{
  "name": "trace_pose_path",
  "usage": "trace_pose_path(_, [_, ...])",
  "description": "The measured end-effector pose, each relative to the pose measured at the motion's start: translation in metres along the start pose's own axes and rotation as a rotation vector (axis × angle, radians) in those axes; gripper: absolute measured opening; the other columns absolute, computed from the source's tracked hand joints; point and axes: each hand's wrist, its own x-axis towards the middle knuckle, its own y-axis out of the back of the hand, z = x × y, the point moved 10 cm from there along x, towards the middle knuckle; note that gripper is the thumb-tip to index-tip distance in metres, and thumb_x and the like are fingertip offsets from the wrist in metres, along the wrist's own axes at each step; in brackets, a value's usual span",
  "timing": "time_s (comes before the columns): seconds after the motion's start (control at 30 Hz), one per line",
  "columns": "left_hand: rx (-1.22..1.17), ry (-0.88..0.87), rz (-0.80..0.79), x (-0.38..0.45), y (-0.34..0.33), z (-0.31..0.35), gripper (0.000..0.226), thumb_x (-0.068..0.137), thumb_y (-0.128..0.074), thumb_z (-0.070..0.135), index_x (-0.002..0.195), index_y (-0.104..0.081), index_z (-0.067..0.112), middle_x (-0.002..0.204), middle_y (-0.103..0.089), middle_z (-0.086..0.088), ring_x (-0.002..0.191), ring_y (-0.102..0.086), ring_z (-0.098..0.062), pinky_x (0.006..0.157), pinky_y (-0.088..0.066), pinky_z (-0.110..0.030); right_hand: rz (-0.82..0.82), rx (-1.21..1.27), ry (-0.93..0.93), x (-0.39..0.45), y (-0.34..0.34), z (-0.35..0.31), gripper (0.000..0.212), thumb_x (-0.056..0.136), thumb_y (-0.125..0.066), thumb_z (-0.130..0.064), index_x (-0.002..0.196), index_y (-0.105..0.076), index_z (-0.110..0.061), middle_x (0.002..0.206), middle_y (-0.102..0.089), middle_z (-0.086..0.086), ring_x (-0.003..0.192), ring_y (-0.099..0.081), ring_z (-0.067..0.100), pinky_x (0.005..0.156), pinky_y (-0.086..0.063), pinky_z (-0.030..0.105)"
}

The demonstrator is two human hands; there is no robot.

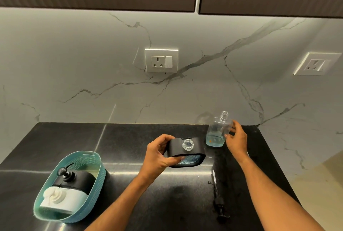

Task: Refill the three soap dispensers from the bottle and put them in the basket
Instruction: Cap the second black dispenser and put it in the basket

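Note:
My left hand [158, 156] grips a black soap dispenser [191, 153] at the counter's middle; its clear threaded neck is uncapped and blue liquid shows through its lower window. My right hand [236, 138] touches the side of a clear refill bottle [217, 132], which stands upright on the counter, uncapped, with a little blue liquid at the bottom. A black pump head with its tube [218, 199] lies on the counter near my right forearm. The teal basket [92, 158] at the left holds a black dispenser [81, 178] and a white dispenser [61, 199], both with pumps on.
The black stone counter [130, 138] ends at a marble wall with two sockets [161, 60] [316, 63]. Its right edge drops off past my right arm. Dark cabinets hang overhead.

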Motion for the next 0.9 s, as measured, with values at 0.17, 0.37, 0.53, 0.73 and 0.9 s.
trace_pose_path(0.17, [0.014, 0.000, 0.005, 0.002, 0.001, -0.003, 0.051, 0.072, -0.094, 0.018, 0.113, -0.066, 0.010, 0.115, -0.074, -0.005, 0.113, -0.070, -0.029, 0.094, -0.062, -0.041, 0.080, 0.014, -0.065, -0.012, 0.009, 0.007, 0.076, 0.086, -0.075, 0.007, 0.151, -0.040, -0.008, 0.143, -0.054, 0.012, 0.132, -0.053, 0.023, 0.107, -0.051, 0.042])
trace_pose_path(0.37, [0.020, 0.001, 0.007, -0.001, -0.002, -0.007, 0.050, 0.072, -0.094, 0.016, 0.112, -0.066, 0.010, 0.115, -0.074, -0.004, 0.113, -0.070, -0.030, 0.094, -0.062, -0.043, 0.030, -0.283, -0.003, -0.076, 0.012, -0.001, 0.024, 0.085, -0.081, -0.015, 0.097, -0.063, -0.025, 0.089, -0.066, -0.005, 0.078, -0.065, 0.010, 0.070, -0.057, 0.027])
trace_pose_path(0.53, [0.002, 0.001, 0.009, -0.009, -0.007, -0.007, 0.054, 0.067, -0.094, 0.028, 0.110, -0.066, 0.010, 0.112, -0.074, -0.006, 0.109, -0.071, -0.031, 0.093, -0.062, -0.047, -0.281, -0.622, -0.160, -0.136, -0.010, 0.023, 0.031, 0.075, -0.086, -0.045, 0.077, -0.062, -0.025, 0.075, -0.066, -0.010, 0.072, -0.063, 0.007, 0.067, -0.053, 0.029])
trace_pose_path(0.73, [0.022, 0.024, -0.008, -0.023, -0.013, -0.011, 0.050, 0.070, -0.095, 0.011, 0.110, -0.066, 0.009, 0.112, -0.074, -0.004, 0.109, -0.071, -0.028, 0.086, -0.064, -0.052, -0.370, -0.841, -0.155, -0.184, -0.018, 0.026, 0.045, 0.073, -0.081, -0.054, 0.094, -0.055, -0.024, 0.098, -0.066, -0.003, 0.098, -0.067, 0.025, 0.072, -0.049, 0.033])
trace_pose_path(0.9, [0.021, 0.030, -0.008, -0.036, -0.013, -0.009, 0.050, 0.070, -0.094, 0.011, 0.110, -0.066, 0.009, 0.112, -0.074, -0.004, 0.110, -0.071, -0.028, 0.084, -0.064, -0.053, -0.347, -0.780, -0.148, -0.199, -0.018, 0.030, 0.029, 0.080, -0.076, -0.031, 0.099, -0.057, -0.020, 0.100, -0.067, 0.000, 0.099, -0.069, 0.025, 0.071, -0.049, 0.028])
